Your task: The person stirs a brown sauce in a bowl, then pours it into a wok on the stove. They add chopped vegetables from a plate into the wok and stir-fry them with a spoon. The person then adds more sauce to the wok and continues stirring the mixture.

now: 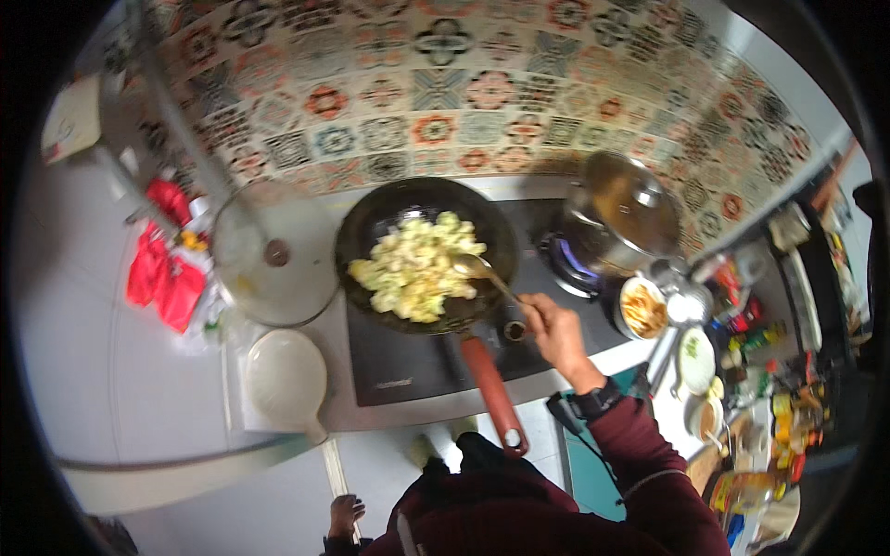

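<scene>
My right hand grips the handle of a metal spoon, whose bowl rests against the right side of pale green and white chopped vegetables, perhaps cauliflower. They lie in a dark wok on the left part of the black cooktop. The wok's red-brown handle points down towards my body. My left hand hangs low beside my body, away from the counter, its fingers curled; whether it holds anything cannot be made out.
A lidded steel pot stands over a blue flame. Left of the wok are a glass lid, a white handled bowl and red plastic packaging. To the right are a bowl of orange-brown food, a dish with green bits and several bottles.
</scene>
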Motion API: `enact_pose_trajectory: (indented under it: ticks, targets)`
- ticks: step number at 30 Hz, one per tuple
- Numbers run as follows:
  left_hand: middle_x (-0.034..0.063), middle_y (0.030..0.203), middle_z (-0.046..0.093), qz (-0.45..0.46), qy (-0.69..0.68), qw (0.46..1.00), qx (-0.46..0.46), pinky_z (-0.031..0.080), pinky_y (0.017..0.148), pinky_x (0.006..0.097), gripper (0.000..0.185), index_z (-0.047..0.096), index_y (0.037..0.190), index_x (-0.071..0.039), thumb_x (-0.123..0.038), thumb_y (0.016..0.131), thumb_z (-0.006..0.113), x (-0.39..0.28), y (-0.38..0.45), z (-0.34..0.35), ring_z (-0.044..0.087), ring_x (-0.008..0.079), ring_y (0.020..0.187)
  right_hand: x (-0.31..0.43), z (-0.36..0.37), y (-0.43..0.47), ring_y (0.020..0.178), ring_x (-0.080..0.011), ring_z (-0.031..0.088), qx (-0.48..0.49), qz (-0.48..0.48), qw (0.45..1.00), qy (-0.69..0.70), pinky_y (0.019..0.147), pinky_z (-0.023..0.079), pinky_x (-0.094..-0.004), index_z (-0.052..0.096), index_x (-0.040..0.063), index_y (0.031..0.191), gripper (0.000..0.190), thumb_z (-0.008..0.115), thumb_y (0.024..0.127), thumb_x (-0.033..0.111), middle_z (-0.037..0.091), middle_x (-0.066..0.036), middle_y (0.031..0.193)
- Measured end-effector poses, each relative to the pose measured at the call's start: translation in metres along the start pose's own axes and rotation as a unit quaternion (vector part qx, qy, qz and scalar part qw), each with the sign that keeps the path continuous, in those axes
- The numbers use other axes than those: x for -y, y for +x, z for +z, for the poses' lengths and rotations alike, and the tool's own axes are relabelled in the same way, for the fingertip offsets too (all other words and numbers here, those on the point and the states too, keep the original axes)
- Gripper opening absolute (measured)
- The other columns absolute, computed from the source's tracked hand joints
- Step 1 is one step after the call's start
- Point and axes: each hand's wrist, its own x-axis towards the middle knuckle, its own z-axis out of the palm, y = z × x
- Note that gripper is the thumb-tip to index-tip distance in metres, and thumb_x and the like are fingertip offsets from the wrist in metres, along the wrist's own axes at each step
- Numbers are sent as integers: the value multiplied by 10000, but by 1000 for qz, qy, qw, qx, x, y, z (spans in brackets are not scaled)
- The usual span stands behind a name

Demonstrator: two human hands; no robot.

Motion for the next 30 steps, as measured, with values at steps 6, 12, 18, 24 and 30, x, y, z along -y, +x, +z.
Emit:
enact_pose_trajectory:
  ticks: [6, 12, 18, 24, 30]
  targets:
    - [124, 895, 670, 127, 267, 937, 184, 509, 767, 382, 300, 651, 933, -17, -302, 908, 562, -38, -6, 24, 639, 239, 895, -31, -31, -39, 583, -70, 528, -39, 185, 827, 529, 536, 400, -190, 555, 19, 1129, 230, 518, 976, 187, 631, -27, 741]
    - [157, 874, 684, 112, 301, 915, 244, 525, 780, 368, 517, 654, 878, 42, -406, 976, 415, -129, -68, 112, 659, 252, 865, -100, -105, -130, 599, -71, 491, -297, 313, 782, 450, 556, 397, -206, 528, 45, 1136, 211, 481, 990, 189, 623, -31, 749]
    - [139, 965, 673, 304, 271, 872, 273, 505, 791, 334, 539, 613, 1054, 37, -425, 1012, 340, -217, -134, 209, 645, 208, 875, -220, -140, -142, 559, -96, 532, -341, 360, 798, 343, 520, 413, -222, 529, 63, 993, 111, 471, 980, 157, 630, -50, 713]
    - [86, 1247, 572, 281, 92, 860, 416, 425, 969, 351, 454, 525, 1269, -18, -372, 1009, 407, -250, -160, 295, 540, 173, 1133, -249, -143, -138, 458, -111, 474, -302, 404, 815, 285, 418, 408, -244, 454, 30, 1201, 368, 542, 955, 289, 501, -11, 596]
    - [106, 1265, 570, 197, 143, 890, 386, 438, 954, 348, 401, 475, 1299, -12, -275, 997, 465, -265, -182, 336, 522, 175, 1178, -104, -107, -166, 640, -59, 531, 49, 232, 914, 330, 567, 458, -223, 578, 25, 1148, 269, 573, 949, 206, 597, -16, 799]
